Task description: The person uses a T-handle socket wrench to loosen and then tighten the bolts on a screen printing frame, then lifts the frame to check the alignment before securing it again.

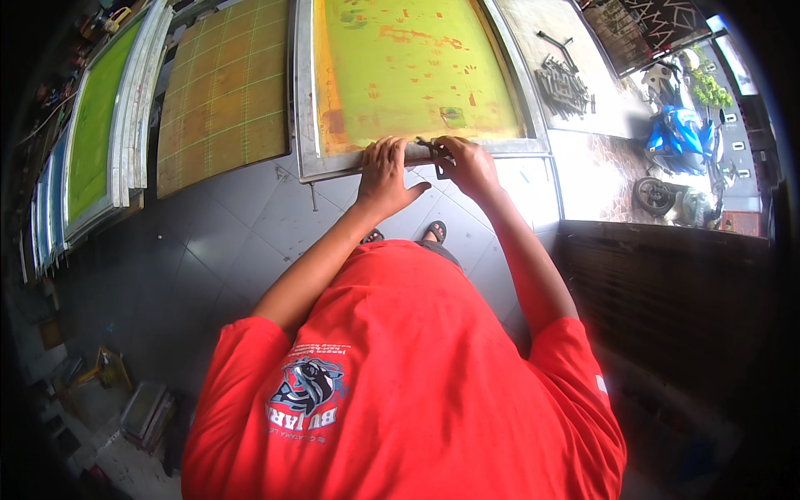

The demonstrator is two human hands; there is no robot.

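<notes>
Head view: frame (pixel 305 100) lies ahead of me, its rim (pixel 333 166) probably stiff, mesh (pixel 392 104) probably fragile; hold the rim. My left grip (pixel 385 173) rests loosely spread on it; my right grip (pixel 470 167) pinches a dark, likely hard metal piece (pixel 435 152) there.

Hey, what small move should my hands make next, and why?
Perhaps settle the small dark metal piece squarely against the near edge of the rectangular silver-framed yellow-green screen with your right hand: that hand grips it at that edge, while your left hand rests on the same edge, thumb spread, and could steady it.
</notes>
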